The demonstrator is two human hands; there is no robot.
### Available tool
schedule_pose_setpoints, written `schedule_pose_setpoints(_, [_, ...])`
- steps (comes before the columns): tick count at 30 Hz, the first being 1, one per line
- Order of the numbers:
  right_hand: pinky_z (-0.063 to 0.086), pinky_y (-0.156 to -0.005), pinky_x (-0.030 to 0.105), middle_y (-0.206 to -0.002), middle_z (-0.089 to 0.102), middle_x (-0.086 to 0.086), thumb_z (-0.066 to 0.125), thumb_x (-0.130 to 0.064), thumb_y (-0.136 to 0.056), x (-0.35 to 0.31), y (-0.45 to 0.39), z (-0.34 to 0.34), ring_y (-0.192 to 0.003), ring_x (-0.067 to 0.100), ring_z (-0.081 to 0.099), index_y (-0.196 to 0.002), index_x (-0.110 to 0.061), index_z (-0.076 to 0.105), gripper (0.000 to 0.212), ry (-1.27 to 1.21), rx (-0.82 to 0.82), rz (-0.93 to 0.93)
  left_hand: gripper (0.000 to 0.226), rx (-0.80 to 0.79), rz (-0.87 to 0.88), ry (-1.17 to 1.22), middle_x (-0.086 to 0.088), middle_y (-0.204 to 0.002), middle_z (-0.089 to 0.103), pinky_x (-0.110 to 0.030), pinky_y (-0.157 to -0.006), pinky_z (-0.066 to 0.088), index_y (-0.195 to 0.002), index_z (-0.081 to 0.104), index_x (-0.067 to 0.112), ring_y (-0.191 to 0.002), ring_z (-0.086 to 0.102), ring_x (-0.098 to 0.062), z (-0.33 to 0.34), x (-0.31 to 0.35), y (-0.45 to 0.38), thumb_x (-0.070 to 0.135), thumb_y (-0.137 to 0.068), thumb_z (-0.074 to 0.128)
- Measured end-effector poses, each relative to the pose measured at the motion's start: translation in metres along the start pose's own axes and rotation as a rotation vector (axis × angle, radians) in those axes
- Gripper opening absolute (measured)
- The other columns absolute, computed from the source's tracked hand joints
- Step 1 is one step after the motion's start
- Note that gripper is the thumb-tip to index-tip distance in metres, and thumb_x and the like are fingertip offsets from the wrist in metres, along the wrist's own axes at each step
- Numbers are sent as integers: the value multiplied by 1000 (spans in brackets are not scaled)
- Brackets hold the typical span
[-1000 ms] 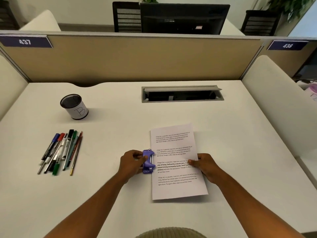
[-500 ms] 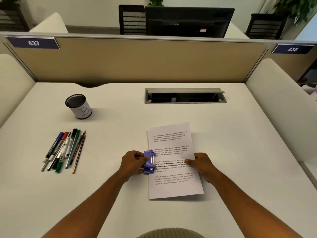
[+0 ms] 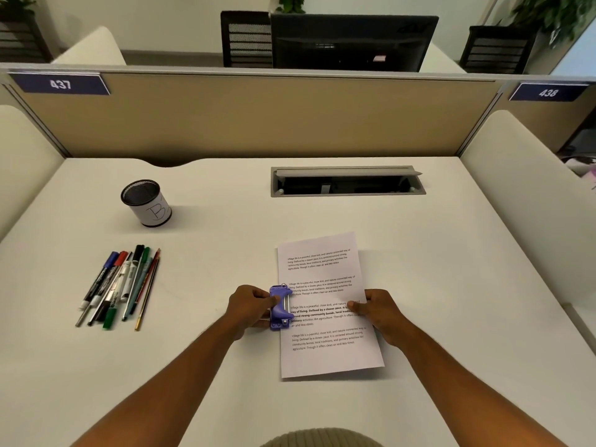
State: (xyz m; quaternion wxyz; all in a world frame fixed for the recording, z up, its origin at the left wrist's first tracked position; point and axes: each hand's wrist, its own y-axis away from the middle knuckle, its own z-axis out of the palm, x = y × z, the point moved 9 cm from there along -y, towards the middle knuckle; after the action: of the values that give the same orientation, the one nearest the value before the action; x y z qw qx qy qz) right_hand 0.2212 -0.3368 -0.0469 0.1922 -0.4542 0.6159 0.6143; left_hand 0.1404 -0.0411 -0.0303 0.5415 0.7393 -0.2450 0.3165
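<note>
While left grip (image 3: 250, 306) clasps the punch (image 3: 280, 309), right grip (image 3: 377, 312) pinches the sheet's (image 3: 322, 272) edge.

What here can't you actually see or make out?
Head view:
- Left edge of the paper: hidden in the punch that the left hand grips; holes unknown.
- Some line ends: under the right hand.
- Inside of the cup: too dark.
- Labels on the pens: too small.

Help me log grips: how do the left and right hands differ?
The left hand grips the purple hole punch; the right hand pinches the paper. The left hand sits at the paper's left edge, the right hand at its right edge. Both have curled fingers.
</note>
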Motion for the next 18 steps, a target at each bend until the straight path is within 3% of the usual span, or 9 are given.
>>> schedule_pose_setpoints(10, [59,-92,53,-105,79,12,76,-7,-88,6,-2,-1,-96,33,76,-109,-4,74,21,3,-10,18,17,13,-10,-31,-19,-93,75,-46,-73,63,-86,67,6,-83,75,-33,0,0,-1,18,-84,79])
schedule_pose_setpoints(18, [59,-93,53,-106,79,12,76,-7,-88,4,-4,-1,-97,34,75,-109,-4,74,21,0,-12,8,17,4,-31,-47,-22,-97,74,-42,-68,63,-84,66,7,-86,75,-34,0,3,1,17,-84,79])
